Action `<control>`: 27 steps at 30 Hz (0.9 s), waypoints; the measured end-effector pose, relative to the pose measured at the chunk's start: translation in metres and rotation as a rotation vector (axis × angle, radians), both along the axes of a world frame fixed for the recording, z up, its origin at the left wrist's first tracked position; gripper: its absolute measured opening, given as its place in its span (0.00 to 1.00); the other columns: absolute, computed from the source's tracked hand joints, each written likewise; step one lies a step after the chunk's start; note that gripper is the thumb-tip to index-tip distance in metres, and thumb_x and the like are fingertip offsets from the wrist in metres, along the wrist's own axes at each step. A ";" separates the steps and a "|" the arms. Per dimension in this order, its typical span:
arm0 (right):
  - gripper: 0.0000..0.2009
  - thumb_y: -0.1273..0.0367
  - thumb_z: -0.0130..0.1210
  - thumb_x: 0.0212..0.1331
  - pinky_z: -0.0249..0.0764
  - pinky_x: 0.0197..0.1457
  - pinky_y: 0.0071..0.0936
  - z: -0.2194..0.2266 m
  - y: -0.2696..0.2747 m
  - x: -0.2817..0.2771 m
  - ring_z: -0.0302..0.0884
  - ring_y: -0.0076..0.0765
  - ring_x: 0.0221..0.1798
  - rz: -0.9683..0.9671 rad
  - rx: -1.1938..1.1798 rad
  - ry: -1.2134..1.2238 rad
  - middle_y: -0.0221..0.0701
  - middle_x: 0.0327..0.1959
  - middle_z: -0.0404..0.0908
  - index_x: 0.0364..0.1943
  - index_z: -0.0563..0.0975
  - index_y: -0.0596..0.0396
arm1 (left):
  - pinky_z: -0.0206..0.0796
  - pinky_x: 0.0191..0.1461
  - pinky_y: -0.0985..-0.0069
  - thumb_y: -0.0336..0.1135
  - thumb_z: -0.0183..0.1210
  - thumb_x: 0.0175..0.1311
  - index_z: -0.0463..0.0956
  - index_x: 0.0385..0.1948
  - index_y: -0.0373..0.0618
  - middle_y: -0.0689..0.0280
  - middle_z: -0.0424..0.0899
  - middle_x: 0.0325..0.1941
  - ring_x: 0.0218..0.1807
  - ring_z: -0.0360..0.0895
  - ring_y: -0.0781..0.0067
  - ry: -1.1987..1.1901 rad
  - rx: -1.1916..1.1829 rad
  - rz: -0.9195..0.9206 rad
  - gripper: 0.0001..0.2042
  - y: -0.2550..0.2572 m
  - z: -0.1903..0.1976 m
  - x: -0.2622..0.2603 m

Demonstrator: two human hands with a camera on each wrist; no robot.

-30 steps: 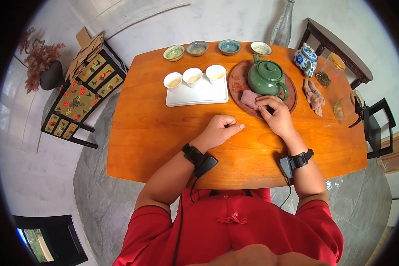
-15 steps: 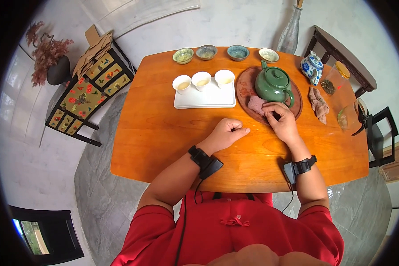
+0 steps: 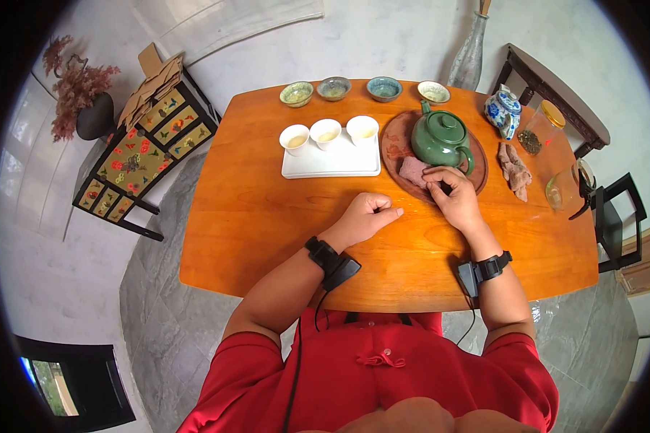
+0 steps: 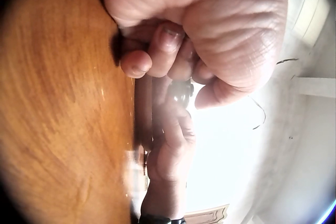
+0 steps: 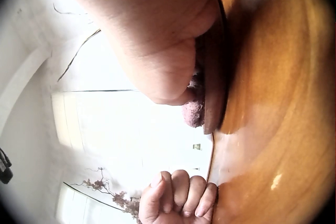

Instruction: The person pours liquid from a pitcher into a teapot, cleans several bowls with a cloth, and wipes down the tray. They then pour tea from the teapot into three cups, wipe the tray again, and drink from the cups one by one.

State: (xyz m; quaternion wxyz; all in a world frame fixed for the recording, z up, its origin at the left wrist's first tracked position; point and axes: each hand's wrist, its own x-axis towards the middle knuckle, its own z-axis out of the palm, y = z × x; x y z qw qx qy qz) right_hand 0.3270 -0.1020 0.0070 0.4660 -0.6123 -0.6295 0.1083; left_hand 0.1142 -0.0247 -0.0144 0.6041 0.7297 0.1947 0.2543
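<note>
My right hand (image 3: 455,198) rests at the edge of a round brown tray (image 3: 395,137), its curled fingers and thumb gripping the right end of a folded pink cloth (image 3: 413,171). That cloth (image 5: 193,115) shows just past the hand in the right wrist view. A green teapot (image 3: 438,141) with its lid on stands on the tray, its handle close above my right knuckles. On the table lies my left hand (image 3: 365,216), fingers curled toward the palm around nothing, thumb pointing right. The left wrist view shows these bent fingers (image 4: 167,45) from the palm side.
Three white cups (image 3: 326,134) with pale liquid stand along a white rectangular tray (image 3: 331,167). Several glazed bowls (image 3: 384,88) line the far edge. On the right are a blue-and-white jar (image 3: 503,112), a yellow-lidded jar (image 3: 542,128), a brown cloth (image 3: 513,171) and a glass pitcher (image 3: 567,187).
The head view has shifted, so the whole scene sits slightly lower and to the right than a second ago. Both hands keep their places, the right one still at the pink cloth.
</note>
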 end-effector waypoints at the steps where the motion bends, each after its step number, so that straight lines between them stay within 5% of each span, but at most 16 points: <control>1: 0.05 0.76 0.58 0.53 0.70 0.54 0.30 0.000 0.000 0.001 0.77 0.40 0.48 -0.008 0.007 -0.003 0.34 0.41 0.82 0.34 0.80 0.58 | 0.43 0.21 0.77 0.32 0.59 0.62 0.53 0.13 0.44 0.76 0.50 0.15 0.21 0.46 0.86 -0.003 0.007 -0.008 0.23 0.002 0.000 0.000; 3: 0.05 0.75 0.58 0.53 0.70 0.54 0.30 -0.003 0.001 0.002 0.77 0.41 0.48 0.000 0.014 -0.014 0.35 0.41 0.82 0.34 0.80 0.58 | 0.50 0.20 0.83 0.32 0.57 0.65 0.60 0.11 0.47 0.75 0.63 0.11 0.16 0.57 0.88 0.010 0.041 -0.037 0.21 0.005 -0.003 -0.001; 15: 0.05 0.74 0.58 0.52 0.71 0.51 0.32 -0.006 -0.002 0.005 0.77 0.43 0.45 -0.004 0.036 0.012 0.36 0.37 0.81 0.33 0.81 0.58 | 0.52 0.21 0.85 0.31 0.55 0.65 0.62 0.13 0.48 0.74 0.66 0.13 0.16 0.60 0.87 -0.010 -0.140 -0.009 0.18 0.003 -0.003 -0.002; 19: 0.05 0.76 0.59 0.54 0.71 0.51 0.28 -0.009 -0.002 0.006 0.78 0.37 0.45 -0.014 0.029 -0.008 0.35 0.39 0.82 0.35 0.80 0.59 | 0.52 0.21 0.85 0.30 0.55 0.64 0.62 0.13 0.48 0.74 0.65 0.13 0.16 0.60 0.86 -0.024 -0.157 -0.034 0.18 0.003 -0.004 -0.003; 20: 0.06 0.73 0.58 0.53 0.72 0.50 0.33 -0.008 -0.003 0.005 0.77 0.44 0.46 -0.021 0.024 0.031 0.37 0.38 0.82 0.34 0.81 0.58 | 0.53 0.21 0.84 0.29 0.55 0.64 0.61 0.13 0.48 0.74 0.64 0.13 0.16 0.61 0.86 -0.042 -0.174 -0.028 0.18 0.003 -0.004 -0.003; 27: 0.06 0.73 0.58 0.53 0.72 0.50 0.33 -0.006 -0.005 0.005 0.77 0.44 0.46 -0.012 0.029 0.039 0.36 0.39 0.82 0.34 0.81 0.57 | 0.54 0.20 0.83 0.26 0.54 0.62 0.60 0.12 0.48 0.73 0.61 0.13 0.15 0.60 0.83 -0.148 -0.336 -0.030 0.17 0.006 -0.007 -0.002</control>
